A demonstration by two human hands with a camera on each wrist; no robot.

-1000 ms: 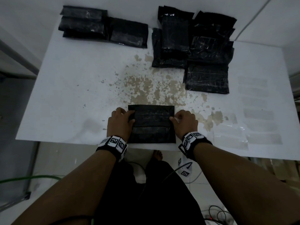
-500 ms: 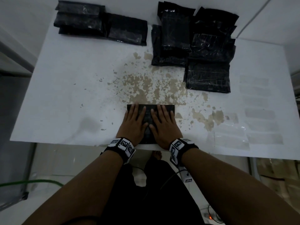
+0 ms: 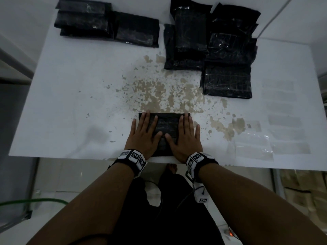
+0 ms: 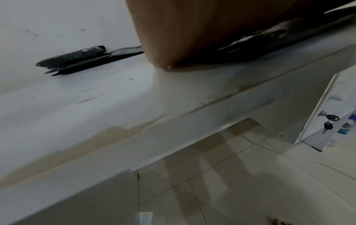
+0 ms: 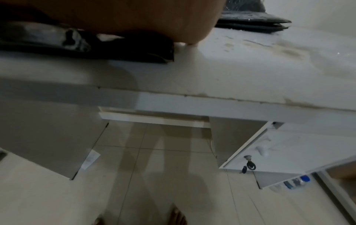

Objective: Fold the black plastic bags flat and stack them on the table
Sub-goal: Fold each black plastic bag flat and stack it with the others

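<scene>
White table (image 3: 70,103), paint flaking beyond the fingertips, and far past them two piles of bags (a stack (image 3: 85,18) left, a loose heap (image 3: 221,45) right). Under the fingers, one folded bag (image 3: 165,124). Left hand (image 3: 144,134) and right hand (image 3: 185,137) press it, fingers straight and spread.

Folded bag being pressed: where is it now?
Head view: the folded bag lies at the table's near edge, centre, under the left hand and right hand, just below the peeled patch.
</scene>
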